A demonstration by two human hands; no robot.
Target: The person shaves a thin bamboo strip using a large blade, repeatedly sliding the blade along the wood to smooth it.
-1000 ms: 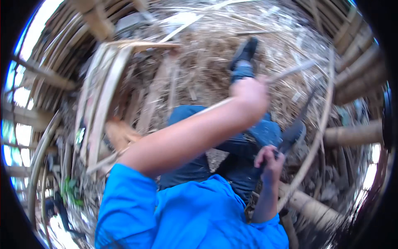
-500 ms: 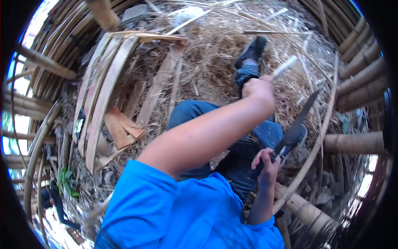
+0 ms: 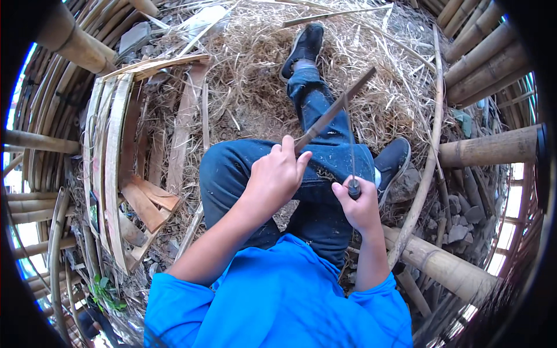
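Left hand (image 3: 277, 174) grips a bamboo strip (image 3: 335, 109); right hand (image 3: 360, 203) holds a knife (image 3: 351, 145) edge against it

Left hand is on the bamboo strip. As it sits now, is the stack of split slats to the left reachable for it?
Probably yes. The left hand grips the bamboo strip above the knee, and the split slats lie on the ground on that side with nothing between. It would have to let go of the strip first; the right hand holds the knife.

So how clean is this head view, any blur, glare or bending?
Head view: sharp on the left hand, right hand and knife; soft even daylight; sky blown out at the left and right rim; bamboo poles curve with the fisheye.
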